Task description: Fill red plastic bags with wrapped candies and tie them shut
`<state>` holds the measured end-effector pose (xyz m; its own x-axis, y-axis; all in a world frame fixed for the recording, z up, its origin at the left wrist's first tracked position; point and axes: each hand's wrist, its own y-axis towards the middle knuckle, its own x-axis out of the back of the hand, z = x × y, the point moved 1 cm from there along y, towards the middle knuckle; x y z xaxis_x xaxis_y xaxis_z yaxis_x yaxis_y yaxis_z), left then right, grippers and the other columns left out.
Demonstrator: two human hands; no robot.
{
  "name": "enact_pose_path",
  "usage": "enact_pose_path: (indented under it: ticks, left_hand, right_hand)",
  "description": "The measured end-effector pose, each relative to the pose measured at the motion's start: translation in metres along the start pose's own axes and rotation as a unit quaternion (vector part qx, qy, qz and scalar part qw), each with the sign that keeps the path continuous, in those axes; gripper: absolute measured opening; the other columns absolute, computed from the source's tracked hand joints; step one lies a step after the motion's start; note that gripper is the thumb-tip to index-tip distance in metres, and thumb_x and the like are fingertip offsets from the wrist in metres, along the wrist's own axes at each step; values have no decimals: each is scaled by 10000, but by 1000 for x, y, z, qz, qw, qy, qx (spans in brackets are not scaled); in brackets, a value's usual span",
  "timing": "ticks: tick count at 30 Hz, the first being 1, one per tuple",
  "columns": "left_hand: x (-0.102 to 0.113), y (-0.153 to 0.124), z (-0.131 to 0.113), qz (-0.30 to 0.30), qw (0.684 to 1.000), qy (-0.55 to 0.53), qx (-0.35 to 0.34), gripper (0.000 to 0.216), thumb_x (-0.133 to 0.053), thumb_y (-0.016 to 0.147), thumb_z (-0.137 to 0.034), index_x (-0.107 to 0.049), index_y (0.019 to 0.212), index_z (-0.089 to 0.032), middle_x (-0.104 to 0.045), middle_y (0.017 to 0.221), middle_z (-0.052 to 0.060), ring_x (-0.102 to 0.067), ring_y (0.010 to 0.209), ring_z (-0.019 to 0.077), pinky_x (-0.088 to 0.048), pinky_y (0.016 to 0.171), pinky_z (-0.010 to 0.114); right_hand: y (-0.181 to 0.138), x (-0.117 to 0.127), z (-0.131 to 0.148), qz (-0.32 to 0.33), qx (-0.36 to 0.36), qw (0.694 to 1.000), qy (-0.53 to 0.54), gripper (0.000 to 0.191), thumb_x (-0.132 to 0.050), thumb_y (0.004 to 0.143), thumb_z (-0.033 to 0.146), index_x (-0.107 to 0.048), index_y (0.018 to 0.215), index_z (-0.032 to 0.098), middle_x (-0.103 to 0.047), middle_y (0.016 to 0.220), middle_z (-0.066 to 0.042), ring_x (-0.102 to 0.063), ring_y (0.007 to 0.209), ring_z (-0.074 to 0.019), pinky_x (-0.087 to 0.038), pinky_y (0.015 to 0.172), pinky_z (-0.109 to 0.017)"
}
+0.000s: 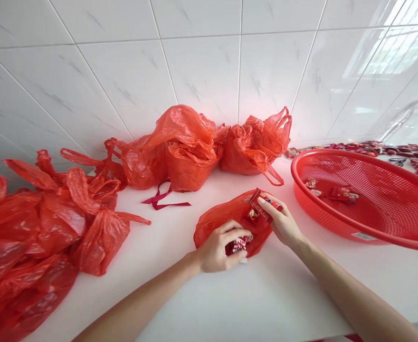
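Observation:
A red plastic bag [212,219] lies on the white table with its mouth toward me. At its near edge, my left hand [212,249] is curled around a small red-and-white wrapped packet [239,245]. My right hand [284,222] pinches a flat red packet [266,207] between thumb and fingers above the bag's right side. Between the two hands, a small red-and-gold wrapped piece [252,216] shows against the bag. What lies deeper inside the bag is hidden.
A red mesh basket [337,232] on the right holds a few small packets [340,193]. Filled red bags [194,166] line the tiled wall, and more bags [34,223] are heaped at left. A dark red ribbon [162,199] lies between. Loose packets [369,148] are strewn behind the basket.

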<state>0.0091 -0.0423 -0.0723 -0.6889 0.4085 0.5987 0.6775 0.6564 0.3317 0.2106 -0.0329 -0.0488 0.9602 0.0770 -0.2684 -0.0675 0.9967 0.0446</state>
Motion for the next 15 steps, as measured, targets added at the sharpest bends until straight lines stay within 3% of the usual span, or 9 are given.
enact_pose_path:
  ticks: [3, 5, 9, 15]
  left_hand:
    - [8, 4, 4, -96, 994, -2, 55, 340, -659, 806, -224, -670, 1146, -210, -650, 1060, 63, -664, 957, 201, -567, 894, 347]
    - [13, 6, 11, -123, 989, 18, 82, 308, -657, 800, -219, -678, 1107, -211, -660, 1057, 63, -663, 998, 217, -556, 928, 366]
    - [16, 9, 26, -95, 988, 51, 112, 256, -621, 860, -264, -681, 1103, -212, -683, 1122, 75, -664, 1068, 231, -542, 985, 392]
    - [18, 8, 39, -104, 981, 130, 99, 421, -547, 948, -366, -573, 1324, -177, -623, 1334, 138, -577, 1281, 283, -489, 1080, 452]
  right_hand:
    - [3, 4, -5, -38, -29, 999, -4, 311, -750, 806, 526, -758, 864, 220, -771, 903, -60, -707, 912, -273, -543, 852, -377]
    - [4, 7, -7, -71, -51, 996, -5, 342, -768, 772, 556, -744, 824, 219, -770, 832, -54, -714, 879, -283, -554, 818, -380]
    - [6, 10, -6, -90, -47, 995, 4, 345, -764, 768, 566, -726, 799, 225, -776, 802, -43, -724, 828, -284, -569, 768, -373]
    - [9, 15, -4, -100, -7, 995, 8, 368, -734, 788, 585, -711, 781, 218, -768, 784, -36, -722, 799, -271, -556, 726, -337]
